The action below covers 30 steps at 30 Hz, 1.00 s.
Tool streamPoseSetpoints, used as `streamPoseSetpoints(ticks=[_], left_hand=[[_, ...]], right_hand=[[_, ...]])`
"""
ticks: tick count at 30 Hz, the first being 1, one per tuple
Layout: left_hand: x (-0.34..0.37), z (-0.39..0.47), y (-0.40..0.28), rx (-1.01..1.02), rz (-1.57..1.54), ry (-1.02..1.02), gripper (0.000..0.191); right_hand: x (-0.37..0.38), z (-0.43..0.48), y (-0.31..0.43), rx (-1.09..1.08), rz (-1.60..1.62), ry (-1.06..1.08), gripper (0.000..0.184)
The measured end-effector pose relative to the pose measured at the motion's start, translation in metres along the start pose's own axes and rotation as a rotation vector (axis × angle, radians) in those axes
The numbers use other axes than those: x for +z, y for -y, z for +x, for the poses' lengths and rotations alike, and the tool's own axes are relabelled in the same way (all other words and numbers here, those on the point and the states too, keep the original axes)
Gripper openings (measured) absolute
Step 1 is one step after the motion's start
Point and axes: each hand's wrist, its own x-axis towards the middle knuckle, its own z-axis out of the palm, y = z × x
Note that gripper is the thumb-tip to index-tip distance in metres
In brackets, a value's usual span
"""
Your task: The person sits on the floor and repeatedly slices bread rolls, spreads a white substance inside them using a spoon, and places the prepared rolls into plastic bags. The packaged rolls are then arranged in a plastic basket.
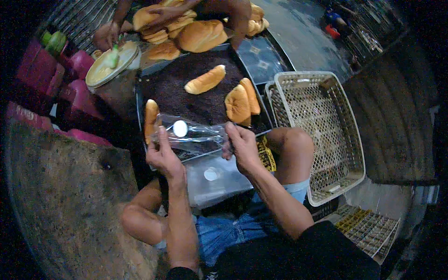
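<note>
Between my two hands stretches a clear plastic bag with a round white label on it. My left hand pinches one end, and my right hand grips the other end. Just beyond my left hand stands a long bread roll against the left rim of a dark-filled tray. Another roll lies across the middle of the dark filling. Two more pieces of bread rest at the tray's right side. Below my hands lies a stack of clear bags, the top one also bearing a white label.
A plastic basket stands to my right. Across the tray, another person's hands work beside a tub of pale cream with a green-handled spreader. Several loaves are heaped there. A wooden board is on my left.
</note>
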Motion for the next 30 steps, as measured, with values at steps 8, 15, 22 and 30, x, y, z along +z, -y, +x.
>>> streamPoseSetpoints(ticks=[8, 15, 22, 30], left_hand=[[-0.166, 0.110, 0.070, -0.338, -0.767, -0.583, 0.042], [-0.127, 0.113, 0.089, -0.425, -0.585, -0.503, 0.037], [-0.036, 0.125, 0.090, -0.376, -0.098, -0.531, 0.069], [0.011, 0.081, 0.042, -0.027, 0.213, -0.413, 0.072]], right_hand=[[0.125, 0.158, 0.004, -0.147, -0.715, -0.487, 0.124], [0.072, 0.198, 0.001, -0.239, -0.973, -0.723, 0.054], [-0.025, 0.095, 0.033, -0.264, -0.222, -0.030, 0.047], [-0.059, -0.020, 0.126, -0.203, 0.172, 0.118, 0.055]])
